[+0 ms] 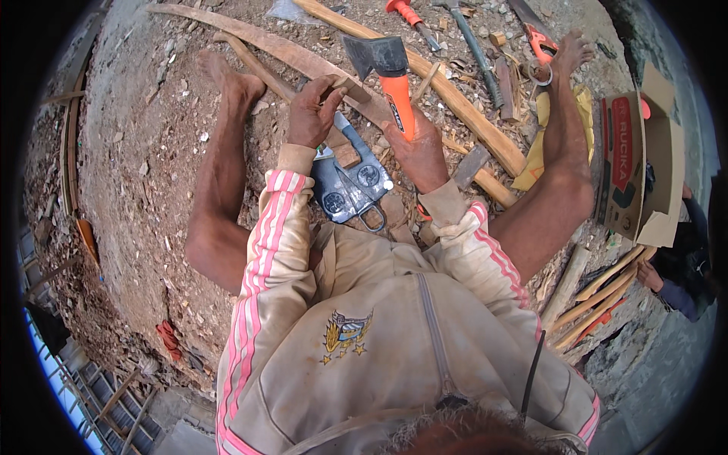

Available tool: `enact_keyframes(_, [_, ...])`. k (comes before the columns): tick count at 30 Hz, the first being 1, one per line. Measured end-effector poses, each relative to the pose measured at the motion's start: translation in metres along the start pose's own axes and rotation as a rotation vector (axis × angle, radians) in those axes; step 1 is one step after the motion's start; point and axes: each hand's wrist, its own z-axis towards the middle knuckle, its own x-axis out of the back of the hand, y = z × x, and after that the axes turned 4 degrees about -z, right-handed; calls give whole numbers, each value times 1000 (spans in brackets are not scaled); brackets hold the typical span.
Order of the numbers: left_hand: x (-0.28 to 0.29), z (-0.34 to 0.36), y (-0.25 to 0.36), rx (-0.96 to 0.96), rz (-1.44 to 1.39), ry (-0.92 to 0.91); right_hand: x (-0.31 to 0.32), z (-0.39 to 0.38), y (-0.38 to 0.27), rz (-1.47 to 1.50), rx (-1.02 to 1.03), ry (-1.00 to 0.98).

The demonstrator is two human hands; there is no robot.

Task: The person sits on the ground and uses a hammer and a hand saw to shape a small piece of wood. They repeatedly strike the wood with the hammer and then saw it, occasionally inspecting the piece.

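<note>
My left hand (311, 114) pinches a small flat piece of wood (341, 83), beside a long curved plank (265, 42). My right hand (421, 152) is wrapped round the orange handle of an axe (398, 106), held upright with its black head (371, 53) at the top. Below and between my hands lies a dark grey tool (353, 189) with round fittings and a loop, with a small wood block (347, 156) on it. A hammer (472, 167) lies just right of my right hand.
Wooden poles (478, 125), a chisel (413, 23), a metal bar (478, 61) and a saw (540, 42) lie ahead between my bare legs. An open cardboard box (629, 167) stands right, near a co-worker's hand (648, 277) and several sticks (599, 303). Roofing framework (98, 402) shows lower left.
</note>
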Motion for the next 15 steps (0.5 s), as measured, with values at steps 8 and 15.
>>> enact_keyframes(8, [5, 0, -6, 65, -100, 15, 1, 2, -5, 54, -45, 27])
enact_keyframes(15, [13, 7, -4, 73, -109, 4, -13, 3, 42, -35, -72, -44])
